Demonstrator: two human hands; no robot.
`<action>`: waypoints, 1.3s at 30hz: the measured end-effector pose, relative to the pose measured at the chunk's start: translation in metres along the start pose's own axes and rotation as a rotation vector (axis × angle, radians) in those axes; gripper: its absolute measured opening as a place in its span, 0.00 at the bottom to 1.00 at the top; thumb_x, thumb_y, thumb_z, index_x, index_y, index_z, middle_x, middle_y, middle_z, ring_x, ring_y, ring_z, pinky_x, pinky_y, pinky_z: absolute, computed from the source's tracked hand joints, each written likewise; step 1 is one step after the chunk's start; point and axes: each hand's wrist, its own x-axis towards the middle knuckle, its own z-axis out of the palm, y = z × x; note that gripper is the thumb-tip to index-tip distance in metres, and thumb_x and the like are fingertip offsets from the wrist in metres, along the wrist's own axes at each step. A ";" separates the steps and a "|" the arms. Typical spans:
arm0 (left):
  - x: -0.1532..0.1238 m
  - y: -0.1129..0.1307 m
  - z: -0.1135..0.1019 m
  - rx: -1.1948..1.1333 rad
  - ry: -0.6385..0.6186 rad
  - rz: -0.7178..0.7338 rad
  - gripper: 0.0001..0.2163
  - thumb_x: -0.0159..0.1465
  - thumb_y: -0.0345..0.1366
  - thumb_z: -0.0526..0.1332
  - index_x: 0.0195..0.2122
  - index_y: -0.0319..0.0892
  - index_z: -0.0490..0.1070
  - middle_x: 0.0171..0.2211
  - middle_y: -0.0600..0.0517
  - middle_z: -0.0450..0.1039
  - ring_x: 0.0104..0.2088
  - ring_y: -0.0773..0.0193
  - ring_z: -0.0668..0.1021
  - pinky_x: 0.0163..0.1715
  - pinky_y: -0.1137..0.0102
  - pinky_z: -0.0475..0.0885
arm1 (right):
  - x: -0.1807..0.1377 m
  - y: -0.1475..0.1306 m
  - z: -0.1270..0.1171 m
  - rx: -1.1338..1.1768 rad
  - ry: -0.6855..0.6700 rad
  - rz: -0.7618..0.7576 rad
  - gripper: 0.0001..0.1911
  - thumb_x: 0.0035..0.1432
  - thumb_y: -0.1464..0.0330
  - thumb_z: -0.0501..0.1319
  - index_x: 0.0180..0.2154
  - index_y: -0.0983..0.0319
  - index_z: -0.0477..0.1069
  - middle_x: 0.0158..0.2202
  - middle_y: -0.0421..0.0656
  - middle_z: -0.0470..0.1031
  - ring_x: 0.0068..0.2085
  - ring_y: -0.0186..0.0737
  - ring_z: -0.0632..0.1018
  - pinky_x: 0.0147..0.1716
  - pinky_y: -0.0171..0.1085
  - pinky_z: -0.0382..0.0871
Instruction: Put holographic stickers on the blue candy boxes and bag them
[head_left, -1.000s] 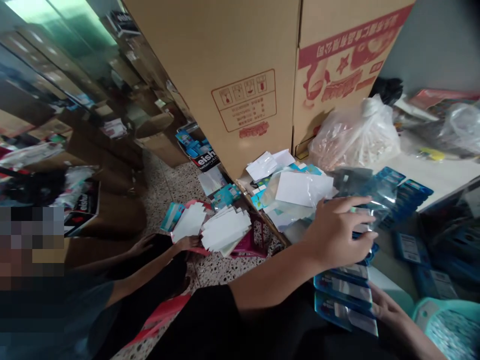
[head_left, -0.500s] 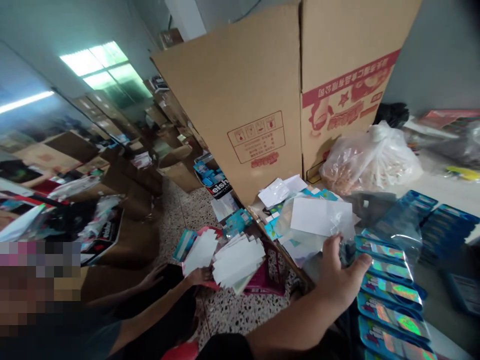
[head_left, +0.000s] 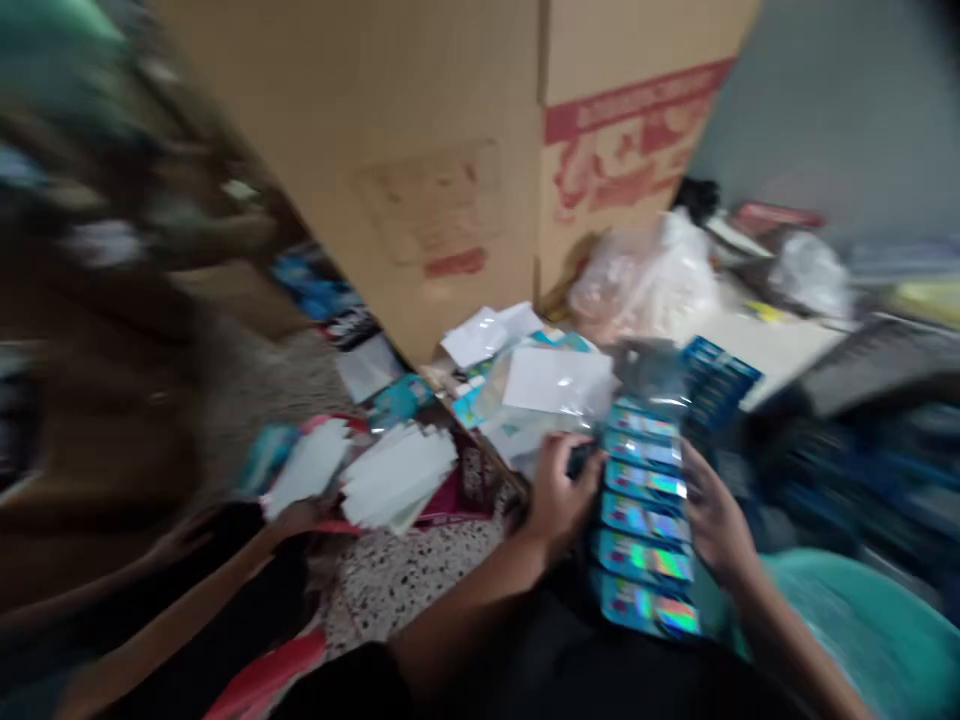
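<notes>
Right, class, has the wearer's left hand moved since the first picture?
Yes: judged against the tall cardboard box, the left hand has shifted leftward.

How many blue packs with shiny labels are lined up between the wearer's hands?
6 visible blue packs: all in one row, running from far to near, between the left hand and right hand. Others may be hidden underneath.

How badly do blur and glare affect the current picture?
Head view: blur makes the lettering in the red printing on the large brown cardboard carton unreadable; head view: rainbow-coloured glare streaks the row of shiny blue packs between the left hand and right hand; head view: the left edge is dim and heavily smeared.
</notes>
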 end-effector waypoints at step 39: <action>0.020 -0.037 -0.007 0.127 -0.309 0.033 0.19 0.67 0.42 0.55 0.56 0.42 0.68 0.54 0.41 0.69 0.53 0.53 0.74 0.54 0.54 0.71 | 0.028 0.043 -0.009 -0.574 0.088 -0.593 0.17 0.63 0.71 0.55 0.52 0.58 0.70 0.51 0.49 0.74 0.53 0.45 0.74 0.52 0.46 0.71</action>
